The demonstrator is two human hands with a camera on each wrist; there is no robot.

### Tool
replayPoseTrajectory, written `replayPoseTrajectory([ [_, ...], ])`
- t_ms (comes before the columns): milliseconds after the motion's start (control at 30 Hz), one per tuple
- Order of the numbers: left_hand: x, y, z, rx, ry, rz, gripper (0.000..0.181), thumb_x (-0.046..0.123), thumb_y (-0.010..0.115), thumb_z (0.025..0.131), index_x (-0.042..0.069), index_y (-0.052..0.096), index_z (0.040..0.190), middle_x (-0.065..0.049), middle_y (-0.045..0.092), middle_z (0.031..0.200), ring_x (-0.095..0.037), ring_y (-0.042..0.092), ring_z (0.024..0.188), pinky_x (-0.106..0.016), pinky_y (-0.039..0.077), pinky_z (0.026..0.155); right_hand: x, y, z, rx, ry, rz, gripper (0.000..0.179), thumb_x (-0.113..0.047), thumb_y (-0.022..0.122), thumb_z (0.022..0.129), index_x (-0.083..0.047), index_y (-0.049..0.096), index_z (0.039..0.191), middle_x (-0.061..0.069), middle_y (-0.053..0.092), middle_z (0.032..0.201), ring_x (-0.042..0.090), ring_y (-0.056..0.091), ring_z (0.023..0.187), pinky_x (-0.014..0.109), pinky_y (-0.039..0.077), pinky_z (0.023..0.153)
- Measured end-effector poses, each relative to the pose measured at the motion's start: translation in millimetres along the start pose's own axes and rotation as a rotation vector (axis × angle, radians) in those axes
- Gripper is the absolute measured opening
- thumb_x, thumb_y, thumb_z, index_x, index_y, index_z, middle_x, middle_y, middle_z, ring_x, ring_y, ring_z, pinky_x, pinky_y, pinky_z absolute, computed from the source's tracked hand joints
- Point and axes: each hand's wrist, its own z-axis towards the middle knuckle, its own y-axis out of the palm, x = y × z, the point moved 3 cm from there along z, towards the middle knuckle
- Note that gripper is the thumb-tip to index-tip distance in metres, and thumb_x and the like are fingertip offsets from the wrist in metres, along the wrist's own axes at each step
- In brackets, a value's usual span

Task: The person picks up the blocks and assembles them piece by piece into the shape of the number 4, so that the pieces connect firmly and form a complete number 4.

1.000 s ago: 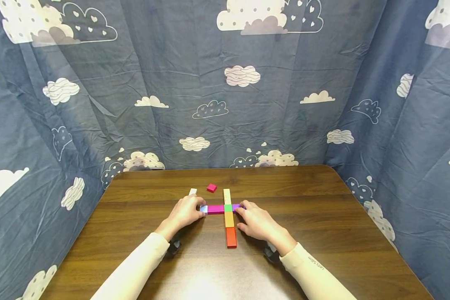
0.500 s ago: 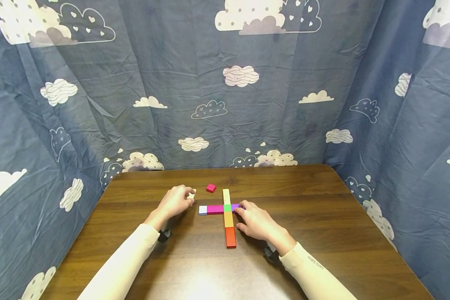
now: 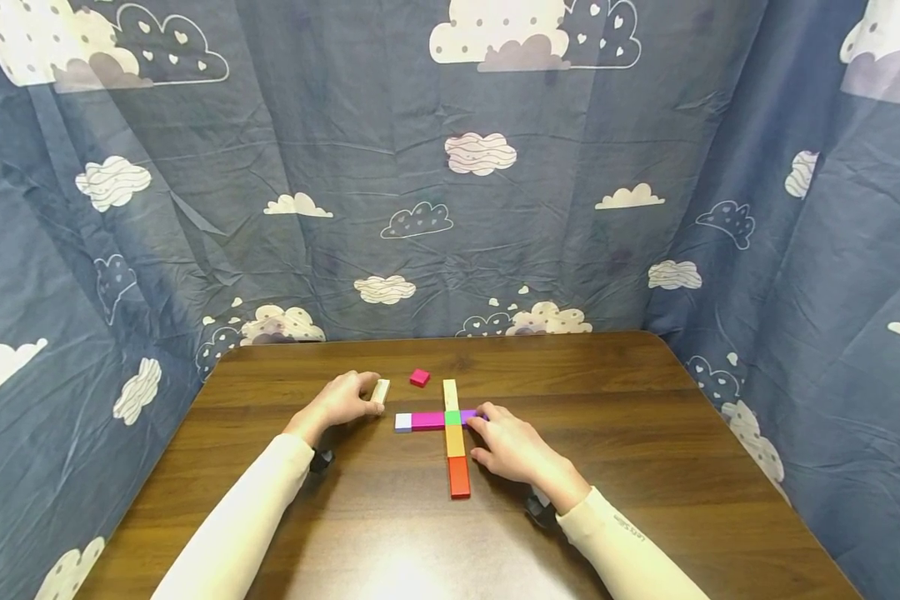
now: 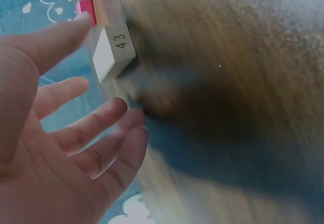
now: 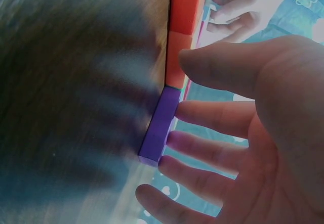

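Colored blocks lie in a cross on the table. Its arms are a cream block (image 3: 451,394), an orange block (image 3: 454,441) with a red block (image 3: 459,477), a magenta block (image 3: 427,422) with a pale blue block (image 3: 403,422), and a purple block (image 5: 159,125), around a green block (image 3: 452,417). My right hand (image 3: 513,446) rests its fingertips on the purple block, fingers nearly straight. My left hand (image 3: 337,402) is beside a white block (image 3: 380,392), thumb and fingers spread. The left wrist view shows "43" on that block (image 4: 119,44), with a gap to the fingers.
A small crimson block (image 3: 419,377) lies near the back of the wooden table (image 3: 615,392). A blue cloud-print curtain (image 3: 390,183) hangs behind the table and along its sides. Light glares on the front of the tabletop.
My left hand has left the pale blue block and moved back and left to beside the white block. The right hand stays at the purple block.
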Motion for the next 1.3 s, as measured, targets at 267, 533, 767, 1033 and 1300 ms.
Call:
replayPoseTrajectory([
  [267, -18.9, 4.3, 8.5, -0.088, -0.045, -0.135, 0.072, 0.032, 0.078, 0.088, 0.000, 0.049, 0.145, -0.023, 0.057, 0.118, -0.035, 0.056, 0.109, -0.051, 0.046, 0.094, 0, 1, -0.6, 0.002, 0.002, -0.009, 0.044, -0.026, 0.078, 0.086, -0.006, 0.067, 0.124, 0.012, 0.057, 0.123, 0.029, 0.056, 0.117, 0.050, 0.053, 0.087],
  [533, -27.4, 7.1, 9.7, -0.144, -0.090, -0.202, 0.077, 0.034, 0.079, 0.086, 0.003, 0.046, 0.149, -0.026, 0.047, 0.128, -0.039, 0.049, 0.122, -0.053, 0.039, 0.104, -2, 0, 0.0, -0.008, 0.008, -0.012, 0.045, -0.025, 0.078, 0.086, -0.006, 0.067, 0.125, 0.012, 0.057, 0.123, 0.030, 0.056, 0.118, 0.050, 0.053, 0.087],
  [767, -25.5, 5.1, 11.7, -0.170, -0.088, -0.201, 0.079, 0.035, 0.081, 0.085, 0.003, 0.046, 0.149, -0.025, 0.047, 0.127, -0.038, 0.048, 0.120, -0.052, 0.039, 0.104, -3, -2, -0.3, -0.004, 0.009, -0.011, 0.045, -0.025, 0.078, 0.086, -0.006, 0.067, 0.125, 0.013, 0.057, 0.124, 0.031, 0.056, 0.118, 0.051, 0.053, 0.087],
  [1033, -27.8, 8.2, 13.9, -0.169, -0.085, -0.174, 0.076, 0.034, 0.081, 0.085, 0.004, 0.048, 0.147, -0.023, 0.048, 0.124, -0.036, 0.050, 0.117, -0.051, 0.040, 0.102, -2, 1, -1.0, -0.010, 0.010, -0.011, 0.046, -0.026, 0.078, 0.086, -0.006, 0.066, 0.126, 0.013, 0.057, 0.126, 0.030, 0.056, 0.119, 0.051, 0.053, 0.088],
  [1300, -24.4, 5.6, 16.2, -0.166, -0.064, -0.170, 0.075, 0.030, 0.084, 0.082, 0.001, 0.052, 0.143, -0.024, 0.050, 0.121, -0.035, 0.048, 0.114, -0.052, 0.039, 0.102, 0, 2, 0.1, 0.017, 0.007, -0.021, 0.044, -0.026, 0.079, 0.084, -0.007, 0.067, 0.122, 0.010, 0.058, 0.121, 0.028, 0.057, 0.116, 0.050, 0.054, 0.085],
])
